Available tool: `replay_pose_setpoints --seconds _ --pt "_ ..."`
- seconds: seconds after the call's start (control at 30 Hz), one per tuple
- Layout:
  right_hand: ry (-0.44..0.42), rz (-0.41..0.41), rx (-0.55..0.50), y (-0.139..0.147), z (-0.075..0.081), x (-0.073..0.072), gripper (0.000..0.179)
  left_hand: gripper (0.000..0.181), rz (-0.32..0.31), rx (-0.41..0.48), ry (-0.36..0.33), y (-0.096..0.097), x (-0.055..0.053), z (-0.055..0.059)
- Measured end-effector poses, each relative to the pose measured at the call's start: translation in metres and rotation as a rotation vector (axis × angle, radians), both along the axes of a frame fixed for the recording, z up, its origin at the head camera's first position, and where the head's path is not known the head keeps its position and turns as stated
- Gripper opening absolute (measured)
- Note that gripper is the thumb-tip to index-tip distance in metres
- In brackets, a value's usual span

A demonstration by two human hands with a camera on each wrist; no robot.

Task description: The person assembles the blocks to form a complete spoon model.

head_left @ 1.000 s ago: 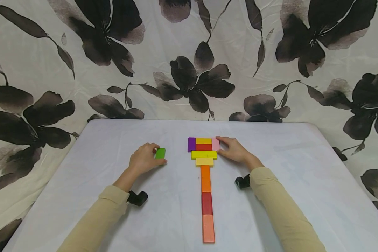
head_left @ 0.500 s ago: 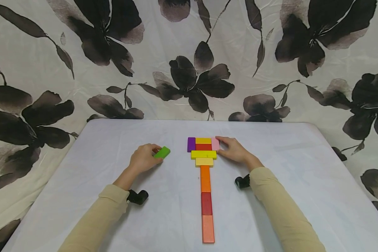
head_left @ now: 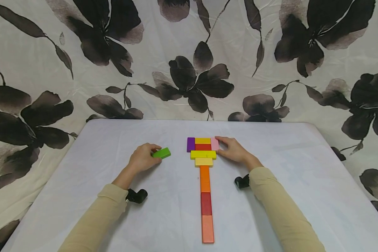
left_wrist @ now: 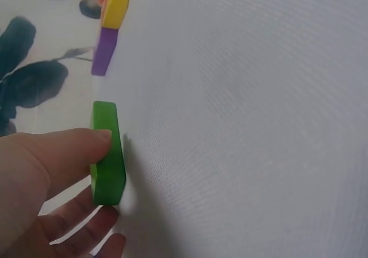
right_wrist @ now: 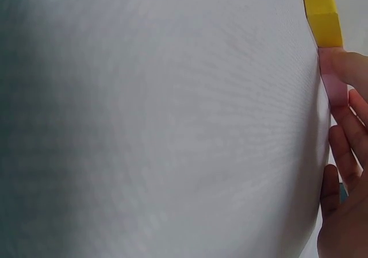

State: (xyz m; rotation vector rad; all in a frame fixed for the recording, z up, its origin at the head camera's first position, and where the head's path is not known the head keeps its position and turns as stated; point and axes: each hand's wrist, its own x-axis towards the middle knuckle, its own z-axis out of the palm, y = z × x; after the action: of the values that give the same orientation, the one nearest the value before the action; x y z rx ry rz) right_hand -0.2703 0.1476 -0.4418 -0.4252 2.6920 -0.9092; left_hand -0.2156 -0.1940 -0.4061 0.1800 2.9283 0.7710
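My left hand (head_left: 141, 158) pinches a green block (head_left: 162, 153) between thumb and fingers, to the left of the block pattern. In the left wrist view the green block (left_wrist: 106, 172) casts a shadow on the cloth; whether it touches the cloth I cannot tell. At the pattern's top right, my right hand (head_left: 234, 150) grips a pink block (head_left: 215, 144), thumb at its near end and a finger at its far end. Left of the pink lie a yellow block (head_left: 203, 140) and a red block (head_left: 203, 147), then a purple block (head_left: 191, 144).
Below them lie a long yellow block (head_left: 203, 155) and a pale yellow one (head_left: 203, 162). An orange block (head_left: 204, 179), a dark red block (head_left: 206, 203) and a salmon block (head_left: 208, 229) form a column toward me. Floral cloth (head_left: 198, 84) hangs behind the white table (head_left: 113, 140).
In my left hand the green block has turned from upright to lying slanted sideways, its free end pointing right toward the pattern. My right hand and the other blocks have stayed put.
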Motion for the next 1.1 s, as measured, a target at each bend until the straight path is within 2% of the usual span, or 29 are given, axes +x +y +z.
replay_pose_setpoints --seconds 0.47,0.83,1.1 --pt "0.009 0.008 -0.005 0.001 0.001 0.002 0.062 0.035 -0.007 0.058 0.068 0.002 -0.002 -0.004" --pt "0.018 0.008 -0.011 0.004 -0.002 0.000 0.062 0.034 0.014 0.111 0.072 0.023 -0.011 0.001" --pt "0.015 0.008 -0.016 0.004 -0.004 -0.001 0.062 0.034 -0.014 0.123 0.101 0.043 -0.021 0.001"
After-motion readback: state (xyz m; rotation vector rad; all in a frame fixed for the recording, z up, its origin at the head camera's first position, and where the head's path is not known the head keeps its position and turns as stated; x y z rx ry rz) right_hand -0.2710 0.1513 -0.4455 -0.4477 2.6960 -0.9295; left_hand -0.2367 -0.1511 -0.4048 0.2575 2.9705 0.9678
